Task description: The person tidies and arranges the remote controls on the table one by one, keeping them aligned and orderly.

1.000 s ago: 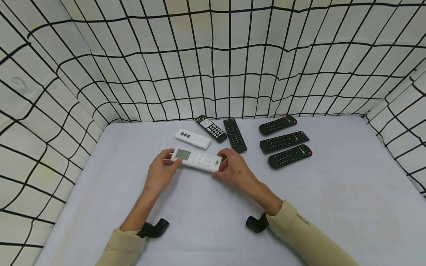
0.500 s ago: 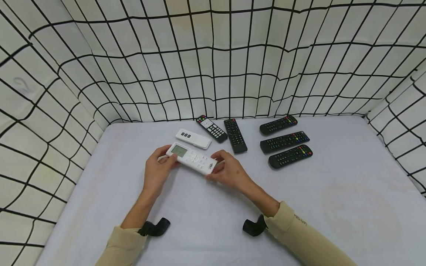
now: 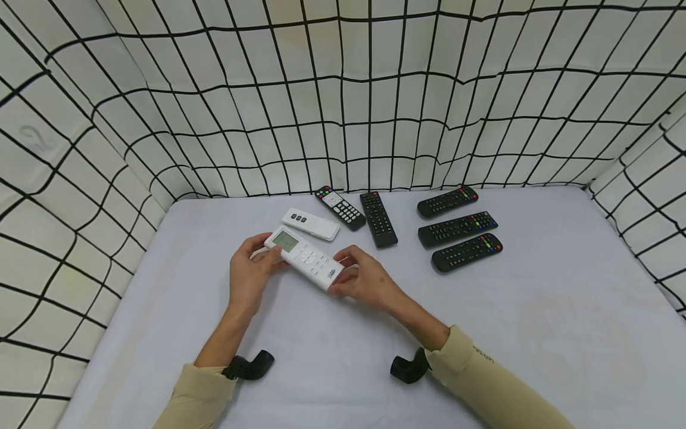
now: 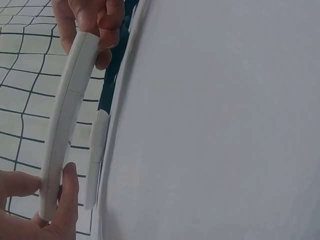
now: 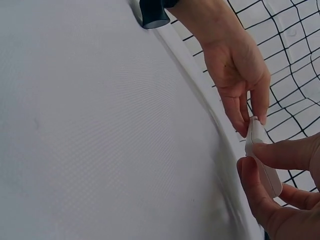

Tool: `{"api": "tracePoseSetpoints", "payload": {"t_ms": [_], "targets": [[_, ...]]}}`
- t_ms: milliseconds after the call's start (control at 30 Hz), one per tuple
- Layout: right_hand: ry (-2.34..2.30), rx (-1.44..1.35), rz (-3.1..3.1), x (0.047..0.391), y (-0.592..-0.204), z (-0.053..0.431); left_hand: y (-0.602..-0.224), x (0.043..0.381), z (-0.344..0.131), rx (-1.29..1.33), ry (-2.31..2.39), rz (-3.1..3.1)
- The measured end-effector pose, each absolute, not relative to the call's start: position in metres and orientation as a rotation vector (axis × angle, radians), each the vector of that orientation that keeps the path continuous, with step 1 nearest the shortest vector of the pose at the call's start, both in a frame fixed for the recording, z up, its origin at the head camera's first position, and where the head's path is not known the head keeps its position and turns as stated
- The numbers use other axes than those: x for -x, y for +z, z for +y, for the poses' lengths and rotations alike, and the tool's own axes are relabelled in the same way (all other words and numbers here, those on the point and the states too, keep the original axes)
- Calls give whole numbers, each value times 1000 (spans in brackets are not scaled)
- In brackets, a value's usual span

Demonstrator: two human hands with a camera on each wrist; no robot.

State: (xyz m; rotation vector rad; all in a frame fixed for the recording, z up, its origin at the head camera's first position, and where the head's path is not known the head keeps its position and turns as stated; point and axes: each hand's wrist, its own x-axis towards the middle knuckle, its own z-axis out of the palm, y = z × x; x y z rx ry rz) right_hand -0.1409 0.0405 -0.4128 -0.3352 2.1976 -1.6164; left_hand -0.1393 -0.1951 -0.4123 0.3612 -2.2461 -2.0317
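Note:
A white air conditioner remote (image 3: 306, 257) with a small grey display is held between both hands, turned diagonally. My left hand (image 3: 250, 271) pinches its display end, thumb on the front edge. The lower end is gripped by my right hand (image 3: 366, 279) with thumb and fingers. Seen edge-on in the left wrist view, the remote (image 4: 67, 120) is raised off the table, with the left fingers (image 4: 70, 200) on both its sides. In the right wrist view the right thumb (image 5: 285, 154) lies against the remote's side (image 5: 267, 175).
Just behind lies a smaller white remote (image 3: 311, 224). A black remote with white keys (image 3: 341, 207) and an all-black remote (image 3: 378, 218) lie beside it. Three black remotes (image 3: 458, 226) are lined up on the right. Black grid netting (image 3: 343, 101) surrounds the white table (image 3: 536, 333).
The white air conditioner remote has turned clockwise and shifted a little to the left, its right end coming nearer the person. Both hands moved with it. The other remotes stayed put.

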Motion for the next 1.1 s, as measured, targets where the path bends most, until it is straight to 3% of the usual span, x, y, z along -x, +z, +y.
{"api": "tracePoseSetpoints", "payload": {"t_ms": [1100], "targets": [[-1603,555,2265,129,-418,14,-414,143,-206,-523,-1993,-2246]]}}
